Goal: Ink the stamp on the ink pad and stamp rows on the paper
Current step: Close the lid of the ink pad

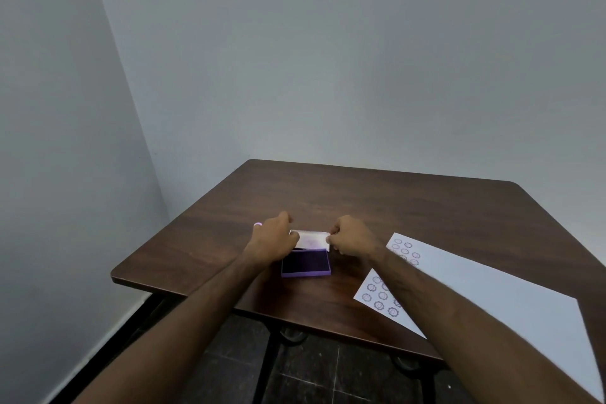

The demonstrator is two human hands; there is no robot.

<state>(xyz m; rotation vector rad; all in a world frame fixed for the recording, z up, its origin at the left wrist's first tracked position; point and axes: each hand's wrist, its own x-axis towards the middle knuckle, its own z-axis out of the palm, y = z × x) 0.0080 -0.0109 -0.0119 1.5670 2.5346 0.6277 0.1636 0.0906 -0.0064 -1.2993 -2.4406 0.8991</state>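
Note:
A purple ink pad (pixel 306 263) lies open on the brown table (pixel 393 203), its dark pad facing up. Its white lid (pixel 311 238) stands raised at the far side, stained faintly pink. My left hand (pixel 273 239) grips the lid's left end and my right hand (pixel 352 236) pinches its right end. A small pink-topped object (pixel 258 224), perhaps the stamp, peeks out just left of my left hand. The white paper (pixel 492 292) lies to the right under my right forearm, with rows of purple round stamp marks (pixel 380 295) along its left edge.
The table stands in a corner between two grey walls. Its front edge runs close to me, with dark floor tiles and black table legs below. Bare wood lies behind and to the left of the ink pad.

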